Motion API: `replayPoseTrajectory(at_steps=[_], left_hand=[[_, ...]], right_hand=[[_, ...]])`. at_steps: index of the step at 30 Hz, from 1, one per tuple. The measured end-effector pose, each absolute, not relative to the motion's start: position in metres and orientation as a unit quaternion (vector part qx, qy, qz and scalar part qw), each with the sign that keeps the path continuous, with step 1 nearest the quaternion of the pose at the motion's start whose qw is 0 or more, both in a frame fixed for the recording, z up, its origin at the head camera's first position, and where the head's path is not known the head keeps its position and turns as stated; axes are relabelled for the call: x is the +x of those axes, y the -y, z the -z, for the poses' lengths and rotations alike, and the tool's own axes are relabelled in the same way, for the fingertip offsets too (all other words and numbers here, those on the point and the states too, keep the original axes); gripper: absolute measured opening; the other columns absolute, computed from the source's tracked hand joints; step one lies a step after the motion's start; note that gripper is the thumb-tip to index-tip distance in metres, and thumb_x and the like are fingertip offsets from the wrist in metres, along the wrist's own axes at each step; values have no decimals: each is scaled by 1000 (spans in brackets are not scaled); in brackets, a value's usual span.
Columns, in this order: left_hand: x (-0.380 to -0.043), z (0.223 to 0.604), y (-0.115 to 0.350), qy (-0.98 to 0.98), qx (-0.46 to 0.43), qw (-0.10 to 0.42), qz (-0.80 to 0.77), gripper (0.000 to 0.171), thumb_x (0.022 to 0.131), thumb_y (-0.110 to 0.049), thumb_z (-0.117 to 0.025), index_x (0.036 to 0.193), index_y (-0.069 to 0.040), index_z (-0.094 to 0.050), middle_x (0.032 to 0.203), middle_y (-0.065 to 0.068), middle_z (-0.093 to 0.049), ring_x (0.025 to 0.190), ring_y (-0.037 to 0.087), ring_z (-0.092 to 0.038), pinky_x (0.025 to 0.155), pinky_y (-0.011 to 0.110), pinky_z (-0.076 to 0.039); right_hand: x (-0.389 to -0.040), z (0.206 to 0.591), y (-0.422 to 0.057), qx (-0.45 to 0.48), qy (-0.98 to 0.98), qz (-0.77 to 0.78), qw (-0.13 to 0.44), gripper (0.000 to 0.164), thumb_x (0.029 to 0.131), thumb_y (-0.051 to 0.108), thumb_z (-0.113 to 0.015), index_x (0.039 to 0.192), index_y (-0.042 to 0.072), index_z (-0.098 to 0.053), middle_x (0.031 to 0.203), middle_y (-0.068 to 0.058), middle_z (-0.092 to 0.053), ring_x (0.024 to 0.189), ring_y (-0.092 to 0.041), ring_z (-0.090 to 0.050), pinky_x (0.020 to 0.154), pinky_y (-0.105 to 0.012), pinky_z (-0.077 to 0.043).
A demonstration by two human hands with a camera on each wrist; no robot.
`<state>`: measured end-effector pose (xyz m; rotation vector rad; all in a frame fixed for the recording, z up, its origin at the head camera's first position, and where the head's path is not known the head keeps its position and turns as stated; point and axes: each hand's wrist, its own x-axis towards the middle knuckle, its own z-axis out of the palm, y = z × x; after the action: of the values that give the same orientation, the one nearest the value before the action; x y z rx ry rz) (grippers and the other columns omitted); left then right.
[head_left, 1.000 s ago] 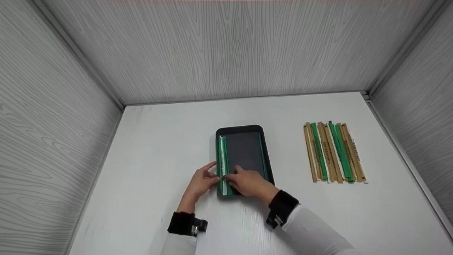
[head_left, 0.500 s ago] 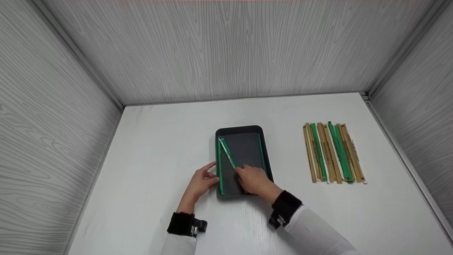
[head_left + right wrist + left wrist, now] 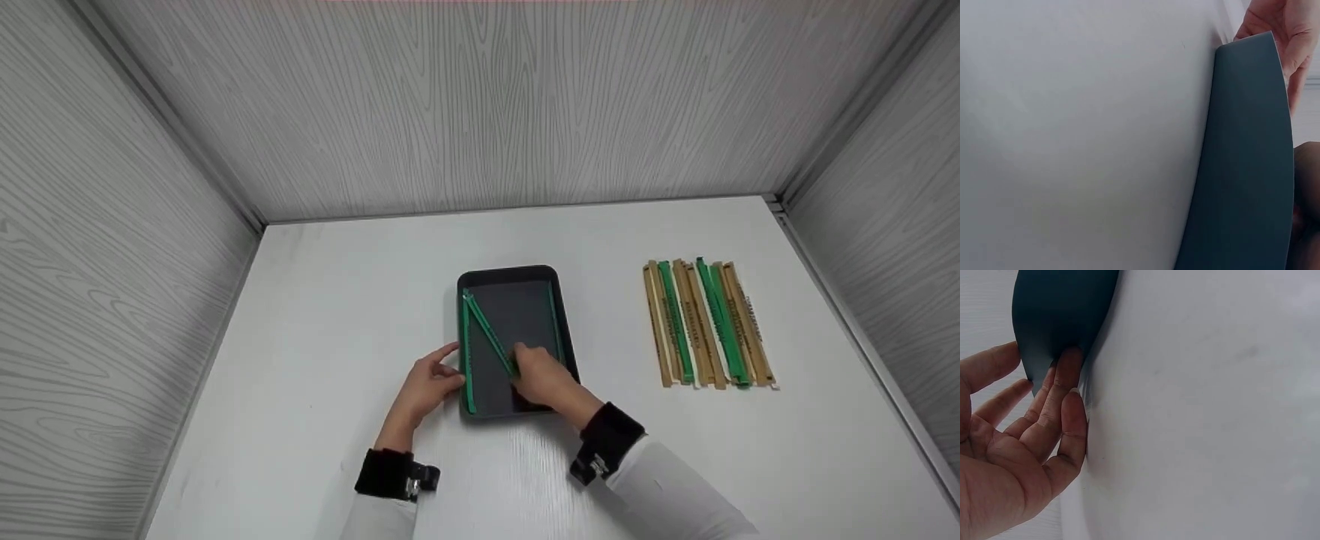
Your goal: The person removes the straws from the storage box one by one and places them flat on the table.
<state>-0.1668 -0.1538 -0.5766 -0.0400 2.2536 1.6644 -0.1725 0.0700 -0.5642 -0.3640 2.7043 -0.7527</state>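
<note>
A black rectangular tray (image 3: 517, 307) lies on the white table. My right hand (image 3: 544, 379) is inside it, gripping the near end of a slim green paper-wrapped straw (image 3: 490, 334). That straw slants from the upper left corner down to my fingers, which are partly hidden. Along the left wall lies another green straw (image 3: 469, 360), and a darker green one (image 3: 554, 322) lies along the right wall. My left hand (image 3: 426, 386) touches the tray's outer left side with loosely extended fingers; the left wrist view shows them against the dark wall (image 3: 1061, 315).
To the right of the tray, several brown and green wrapped straws (image 3: 705, 322) lie side by side on the white table (image 3: 360, 300). Grey wood-grain panels (image 3: 480, 105) enclose the back and both sides.
My right hand has drawn the near end of a green straw rightward, away from the left wall, so it now slants. Its white printed face has turned from view. My left hand stays still.
</note>
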Motion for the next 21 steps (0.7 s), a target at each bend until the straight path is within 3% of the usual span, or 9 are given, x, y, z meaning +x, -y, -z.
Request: replayPoseTrajectory(at_steps=[8,13,21], left_hand=[[-168,577,154,-792,-18,174,-585,62,88,-4,-68,147,-10,-47,96,12,-63,82,20,-61,71,32,-51],[-168,578,153,-792,-16,172,-586,62,88,-4,-68,146,-10,-47,95,12,-64,82,20,-61,71,31,-51],[-169,577,153,-791,-21,173,-586,62,88,-4,-68,146,-11,-48,95,12,-63,82,20,-61,71,31,-51]], right_hand=[[-175,552,-80,-119,-930,322,132,30,91,7,-66,118,-1,-56,93,-8,-65,84,-19,-64,70,-36,-53],[-175,535,-95,-125,-921,356,98,36,92,5,-66,125,-3,-56,87,-5,-64,75,-16,-62,66,-35,-52],[-175,509,-145,-103,-912,395,41,29,91,5,-66,120,1,-60,76,-5,-60,64,-17,-55,57,-34,-48]])
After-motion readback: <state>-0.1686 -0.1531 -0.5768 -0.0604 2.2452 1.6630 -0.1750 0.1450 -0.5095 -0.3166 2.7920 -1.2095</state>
